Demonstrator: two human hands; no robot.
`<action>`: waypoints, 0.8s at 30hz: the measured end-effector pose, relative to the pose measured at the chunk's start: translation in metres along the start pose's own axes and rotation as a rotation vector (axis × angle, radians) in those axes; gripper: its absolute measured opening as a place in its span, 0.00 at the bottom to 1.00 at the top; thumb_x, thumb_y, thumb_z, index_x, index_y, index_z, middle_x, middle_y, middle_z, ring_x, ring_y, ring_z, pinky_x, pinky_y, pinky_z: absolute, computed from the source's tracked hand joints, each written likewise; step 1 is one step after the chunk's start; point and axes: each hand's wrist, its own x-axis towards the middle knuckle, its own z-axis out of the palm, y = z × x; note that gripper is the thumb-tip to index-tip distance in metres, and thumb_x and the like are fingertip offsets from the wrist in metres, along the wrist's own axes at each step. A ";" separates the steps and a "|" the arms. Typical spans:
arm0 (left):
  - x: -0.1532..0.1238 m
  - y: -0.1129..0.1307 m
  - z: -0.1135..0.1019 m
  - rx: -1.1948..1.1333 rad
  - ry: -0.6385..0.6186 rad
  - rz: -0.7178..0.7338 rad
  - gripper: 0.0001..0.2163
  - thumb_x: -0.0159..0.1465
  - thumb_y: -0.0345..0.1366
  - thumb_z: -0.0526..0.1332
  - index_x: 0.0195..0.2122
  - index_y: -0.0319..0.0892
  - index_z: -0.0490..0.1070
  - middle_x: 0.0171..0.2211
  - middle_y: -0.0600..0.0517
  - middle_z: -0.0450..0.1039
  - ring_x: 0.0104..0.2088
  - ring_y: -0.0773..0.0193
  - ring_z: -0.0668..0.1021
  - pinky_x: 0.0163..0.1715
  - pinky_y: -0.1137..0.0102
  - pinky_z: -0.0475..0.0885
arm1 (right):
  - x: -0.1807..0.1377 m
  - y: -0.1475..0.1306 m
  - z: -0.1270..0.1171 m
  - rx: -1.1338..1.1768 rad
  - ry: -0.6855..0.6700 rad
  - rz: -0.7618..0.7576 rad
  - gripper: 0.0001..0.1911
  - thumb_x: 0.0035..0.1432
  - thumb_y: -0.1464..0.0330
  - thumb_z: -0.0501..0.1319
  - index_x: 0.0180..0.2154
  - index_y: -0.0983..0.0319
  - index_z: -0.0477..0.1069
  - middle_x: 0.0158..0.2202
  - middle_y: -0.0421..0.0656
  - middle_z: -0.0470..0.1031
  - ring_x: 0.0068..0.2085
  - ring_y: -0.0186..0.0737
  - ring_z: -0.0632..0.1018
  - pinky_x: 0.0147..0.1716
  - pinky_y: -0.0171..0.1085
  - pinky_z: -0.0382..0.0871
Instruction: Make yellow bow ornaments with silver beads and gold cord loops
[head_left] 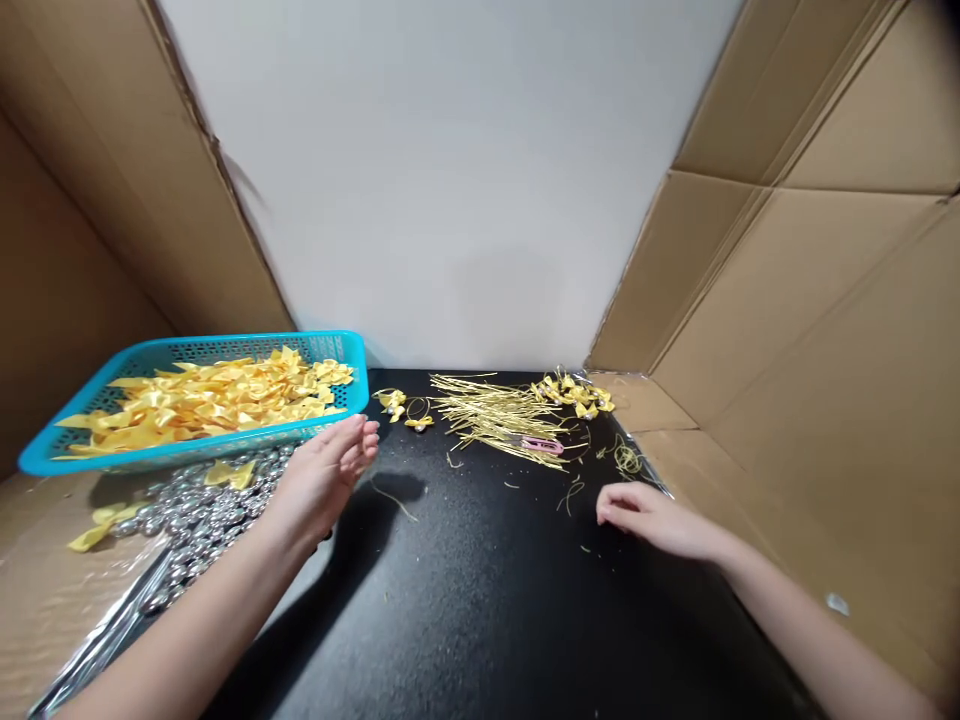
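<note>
My left hand [324, 472] hovers above the black table [465, 580], fingers stretched out and loosely together, holding nothing. It is just in front of the blue basket [352, 352] of yellow ribbon bows [210, 398] and beside a heap of small silver bells [196, 510]. My right hand [651, 518] rests low on the table at the right, fingers curled downward, with nothing visible in it. Ahead of it lie a bundle of gold cords [495, 412], a pink clip [541, 444] and a few finished yellow bows [576, 392].
Cardboard walls [810, 300] close in both sides, a white wall stands behind. Two small bows with loops [405, 408] lie near the basket's corner. Loose cord scraps [627, 460] are scattered near the right hand. A clear plastic bag lies under the bells.
</note>
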 end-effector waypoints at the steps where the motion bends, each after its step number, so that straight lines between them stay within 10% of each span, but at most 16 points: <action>1: -0.003 0.000 0.001 0.020 -0.015 -0.009 0.06 0.60 0.22 0.62 0.26 0.34 0.75 0.22 0.51 0.77 0.18 0.73 0.77 0.19 0.82 0.76 | 0.002 -0.002 0.000 -0.020 0.033 -0.012 0.12 0.58 0.60 0.59 0.30 0.63 0.70 0.25 0.38 0.65 0.28 0.35 0.65 0.29 0.35 0.57; 5: -0.018 0.009 0.017 0.069 -0.106 -0.009 0.03 0.55 0.25 0.68 0.26 0.34 0.75 0.22 0.50 0.76 0.19 0.72 0.76 0.19 0.81 0.75 | 0.019 -0.031 0.018 -0.037 0.201 -0.151 0.11 0.59 0.62 0.59 0.42 0.60 0.70 0.34 0.43 0.72 0.34 0.41 0.70 0.36 0.40 0.63; 9: -0.038 0.022 0.044 0.088 -0.221 0.024 0.09 0.49 0.31 0.74 0.24 0.35 0.75 0.20 0.52 0.75 0.18 0.73 0.74 0.18 0.82 0.71 | 0.049 -0.094 0.068 0.251 0.073 -0.458 0.24 0.55 0.62 0.64 0.53 0.56 0.64 0.54 0.47 0.70 0.55 0.48 0.69 0.53 0.50 0.60; 13: -0.050 0.038 0.064 0.091 -0.302 0.087 0.12 0.46 0.34 0.75 0.23 0.36 0.74 0.19 0.55 0.72 0.15 0.78 0.65 0.14 0.84 0.64 | 0.079 -0.148 0.115 0.723 -0.180 -0.608 0.16 0.57 0.57 0.62 0.43 0.59 0.66 0.31 0.40 0.74 0.34 0.38 0.76 0.39 0.41 0.69; 16: -0.046 0.054 0.062 0.040 -0.295 0.163 0.09 0.50 0.31 0.72 0.22 0.37 0.72 0.17 0.57 0.69 0.14 0.80 0.61 0.11 0.85 0.58 | 0.088 -0.153 0.125 0.843 -0.189 -0.573 0.15 0.55 0.56 0.63 0.31 0.60 0.65 0.18 0.30 0.58 0.18 0.27 0.59 0.21 0.32 0.57; 24: -0.046 0.053 0.057 -0.025 -0.299 0.113 0.07 0.53 0.28 0.69 0.23 0.37 0.72 0.18 0.58 0.67 0.14 0.79 0.62 0.11 0.86 0.57 | 0.076 -0.138 0.114 0.639 -0.085 -0.537 0.16 0.52 0.59 0.66 0.40 0.60 0.67 0.31 0.38 0.67 0.33 0.35 0.68 0.35 0.37 0.61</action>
